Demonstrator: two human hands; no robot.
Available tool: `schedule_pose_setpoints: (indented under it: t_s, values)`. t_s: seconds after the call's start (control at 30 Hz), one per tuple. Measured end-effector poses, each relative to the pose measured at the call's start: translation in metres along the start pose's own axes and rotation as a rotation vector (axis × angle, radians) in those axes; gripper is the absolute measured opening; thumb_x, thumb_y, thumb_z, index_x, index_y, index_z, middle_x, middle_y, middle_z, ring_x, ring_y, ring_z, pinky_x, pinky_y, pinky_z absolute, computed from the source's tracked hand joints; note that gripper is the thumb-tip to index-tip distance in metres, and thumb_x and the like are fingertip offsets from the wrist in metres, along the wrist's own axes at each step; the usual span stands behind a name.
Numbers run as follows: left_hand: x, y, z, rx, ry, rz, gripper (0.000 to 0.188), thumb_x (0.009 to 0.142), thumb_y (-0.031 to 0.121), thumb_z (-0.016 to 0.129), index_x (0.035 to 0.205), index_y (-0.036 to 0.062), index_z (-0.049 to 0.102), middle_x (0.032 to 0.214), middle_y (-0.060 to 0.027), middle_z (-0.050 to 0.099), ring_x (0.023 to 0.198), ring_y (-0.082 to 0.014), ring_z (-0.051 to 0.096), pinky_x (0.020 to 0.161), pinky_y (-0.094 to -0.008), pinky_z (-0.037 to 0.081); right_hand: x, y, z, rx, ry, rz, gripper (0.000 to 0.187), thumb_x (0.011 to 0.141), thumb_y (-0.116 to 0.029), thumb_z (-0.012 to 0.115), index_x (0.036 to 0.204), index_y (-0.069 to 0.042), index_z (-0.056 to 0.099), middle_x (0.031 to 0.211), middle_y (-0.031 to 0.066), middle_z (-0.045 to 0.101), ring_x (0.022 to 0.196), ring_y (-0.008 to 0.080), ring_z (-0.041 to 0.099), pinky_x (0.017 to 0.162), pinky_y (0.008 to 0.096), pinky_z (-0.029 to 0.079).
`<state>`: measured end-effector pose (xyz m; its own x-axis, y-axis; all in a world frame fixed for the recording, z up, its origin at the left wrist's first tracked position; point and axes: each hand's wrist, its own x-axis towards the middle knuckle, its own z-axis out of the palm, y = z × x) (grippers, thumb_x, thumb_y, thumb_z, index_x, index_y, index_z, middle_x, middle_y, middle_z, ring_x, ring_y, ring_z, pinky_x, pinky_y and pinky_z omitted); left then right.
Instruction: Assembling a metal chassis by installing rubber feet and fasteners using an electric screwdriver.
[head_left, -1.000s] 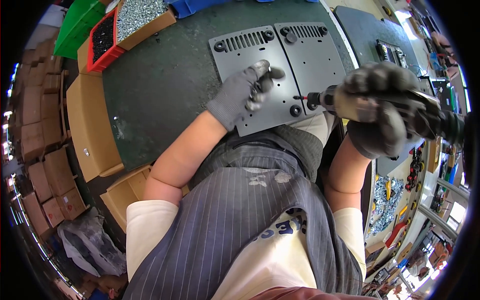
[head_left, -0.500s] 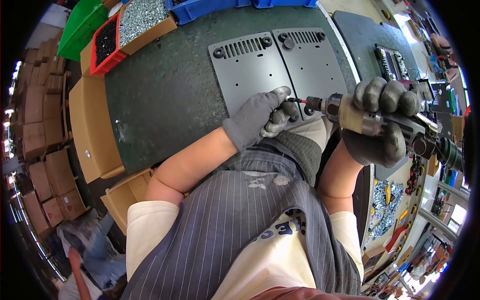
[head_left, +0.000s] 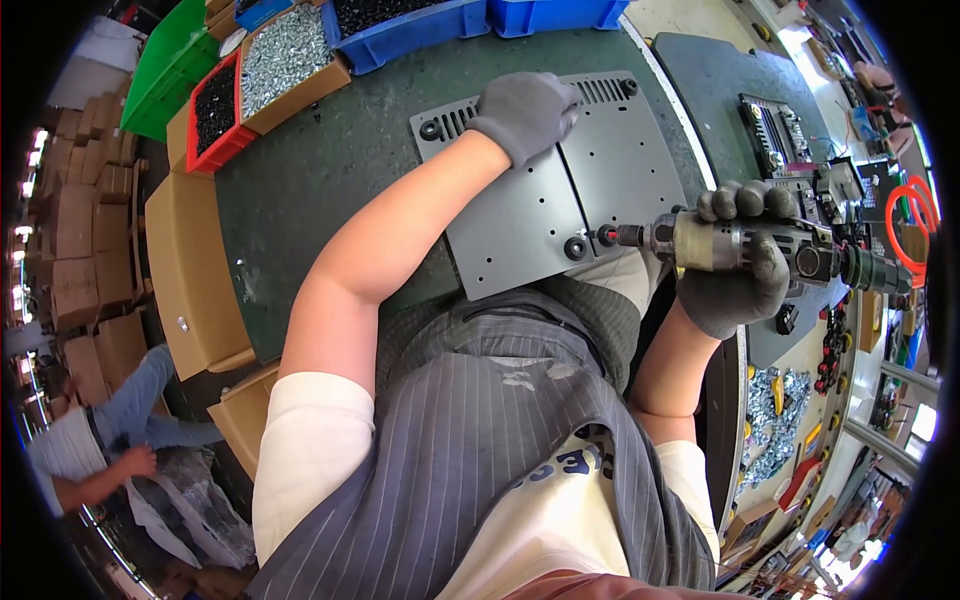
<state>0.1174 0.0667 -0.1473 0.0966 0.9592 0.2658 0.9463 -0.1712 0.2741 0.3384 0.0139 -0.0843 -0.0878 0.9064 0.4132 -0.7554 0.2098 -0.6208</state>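
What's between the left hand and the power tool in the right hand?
In the head view: bare parts of the left grey panel and right grey panel, a narrow seam dividing them, then a black round piece by the power tool.

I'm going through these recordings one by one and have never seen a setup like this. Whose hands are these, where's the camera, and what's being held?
No robot here: a person in a striped apron is working, filmed from above by a fisheye camera worn on their head, so straight edges bend. The gloved right hand holds a power driver, its tip close to a round black piece. The gloved left hand is over the slotted far end of two grey plates; whether it holds anything is hidden. The plates lie side by side on a dark green workbench. Toward the back stand a red bin, a cardboard box of silvery hardware and blue bins.
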Motion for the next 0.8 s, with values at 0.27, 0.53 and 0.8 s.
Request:
schedule_pose_setpoints:
  t_s: [0.27,0.53,0.8]
  values:
    - [-0.075,-0.02,-0.07,-0.606,-0.697,-0.254,0.031,0.079,0.033,0.062,0.091,0.0049,0.068,0.086,-0.0087,0.066,0.076,-0.0173,0.061,0.072,-0.0297,0.047,-0.009,-0.002,0.006,0.012,-0.108,0.106,0.047,0.069,-0.014,0.058,0.114,-0.007,0.047,0.097,0.0115,0.051,0.082,0.0249,0.05,0.073,0.0373,0.041]
    - [-0.135,-0.007,-0.053,-0.384,-0.287,-0.371,0.036,0.075,0.033,0.066,0.104,0.0114,0.063,0.09,-0.012,0.065,0.081,-0.0244,0.062,0.074,-0.0335,0.048,-0.01,0.017,0.024,0.101,-0.22,0.216,0.045,0.072,-0.013,0.059,0.116,-0.006,0.047,0.099,0.0119,0.052,0.087,0.0254,0.051,0.079,0.0395,0.042]
    - [-0.192,0.013,-0.065,-0.452,-0.186,-0.257,0.033,0.076,0.031,0.063,0.105,0.0148,0.064,0.088,-0.0085,0.064,0.074,-0.0227,0.062,0.065,-0.0317,0.049,-0.024,0.033,0.053,0.012,-0.321,0.296,0.043,0.07,-0.008,0.061,0.111,-0.006,0.047,0.095,0.0125,0.053,0.084,0.0256,0.053,0.079,0.0413,0.045]
